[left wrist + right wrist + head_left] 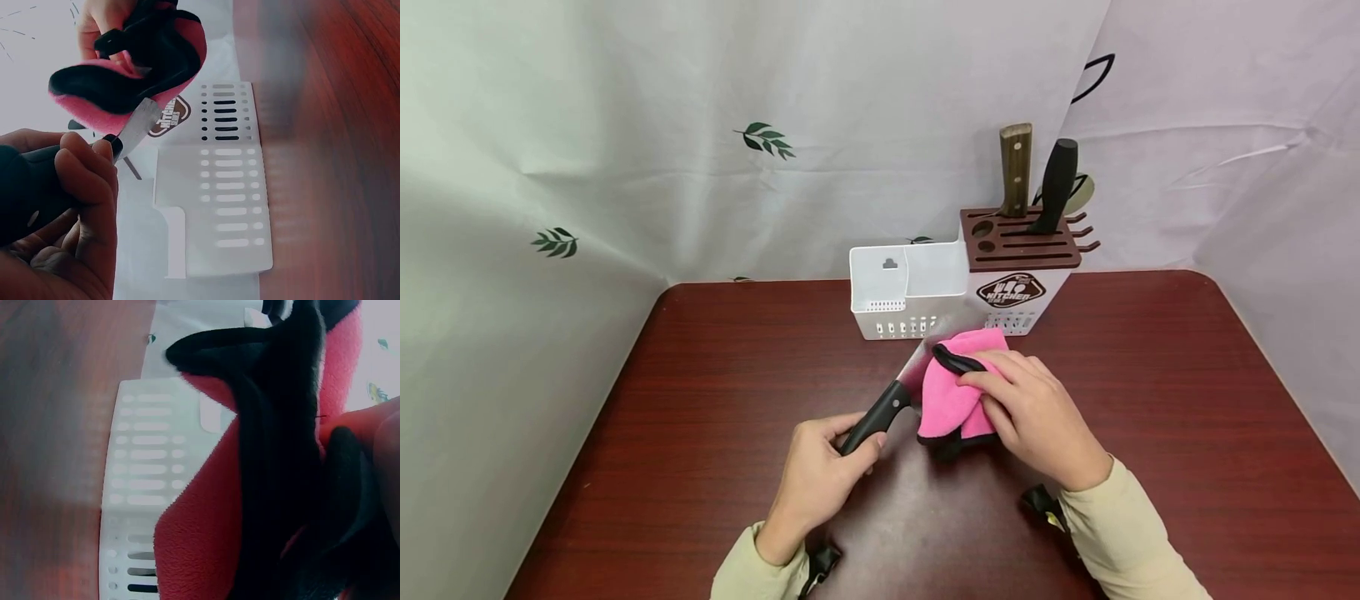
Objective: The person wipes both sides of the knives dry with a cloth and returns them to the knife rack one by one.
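Note:
My left hand (820, 475) grips the black handle of a knife (877, 417), whose blade points up and away to the right. In my right hand (1037, 408) is a pink cloth (951, 400) with black edging, pinched between thumb and fingers. The cloth lies against the blade and hides part of it. From the left wrist view, a bare stretch of the knife blade (139, 128) shows between handle and cloth. Folds of the cloth (200, 531) fill much of the right wrist view, along with its dark underside.
Behind the hands stands a white knife holder (910, 321) with a brown slotted top (1030, 250). A wooden-handled knife (1017, 171) and a black-handled one (1056, 187) stand in its slots. Hooks stick out at its right. White curtains surround the reddish-brown table (722, 375).

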### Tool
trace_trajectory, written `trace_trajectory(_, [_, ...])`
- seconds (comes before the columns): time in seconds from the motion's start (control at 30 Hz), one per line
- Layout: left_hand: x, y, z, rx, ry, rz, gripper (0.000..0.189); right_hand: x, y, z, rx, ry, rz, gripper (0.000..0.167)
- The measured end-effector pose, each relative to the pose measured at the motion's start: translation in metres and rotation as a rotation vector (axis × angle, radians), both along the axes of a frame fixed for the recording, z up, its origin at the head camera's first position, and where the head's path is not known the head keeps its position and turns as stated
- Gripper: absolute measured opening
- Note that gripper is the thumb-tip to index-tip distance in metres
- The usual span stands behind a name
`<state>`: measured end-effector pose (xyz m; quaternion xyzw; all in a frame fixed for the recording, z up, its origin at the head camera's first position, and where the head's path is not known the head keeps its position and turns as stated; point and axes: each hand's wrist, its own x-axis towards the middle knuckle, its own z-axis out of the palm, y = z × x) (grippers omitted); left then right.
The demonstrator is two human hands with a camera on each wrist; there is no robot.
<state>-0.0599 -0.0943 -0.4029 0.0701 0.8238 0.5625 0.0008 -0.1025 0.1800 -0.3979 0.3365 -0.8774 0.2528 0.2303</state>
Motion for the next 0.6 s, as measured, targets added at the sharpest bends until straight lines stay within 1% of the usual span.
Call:
trace_trajectory(0.2, [-0.001, -0.001, 0.001, 0.023, -0.020, 0.011, 0.012, -0.001, 0.005, 0.001, 0.028, 0.006, 0.062, 0.029])
trace_trajectory(0.3, [-0.002, -0.002, 0.001, 0.029, -0.022, 0.020, 0.015, -0.001, 0.007, 0.002, 0.047, 0.002, 0.087, 0.030])
trace_trajectory(0.47, [-0.002, -0.003, 0.000, 0.015, -0.022, 0.027, 0.020, -0.002, 0.009, 0.003, 0.083, -0.008, 0.102, 0.031])
trace_trajectory(0.6, [-0.002, -0.004, 0.002, -0.001, -0.010, 0.042, 0.023, -0.001, 0.012, 0.005, 0.116, -0.018, 0.088, 0.030])
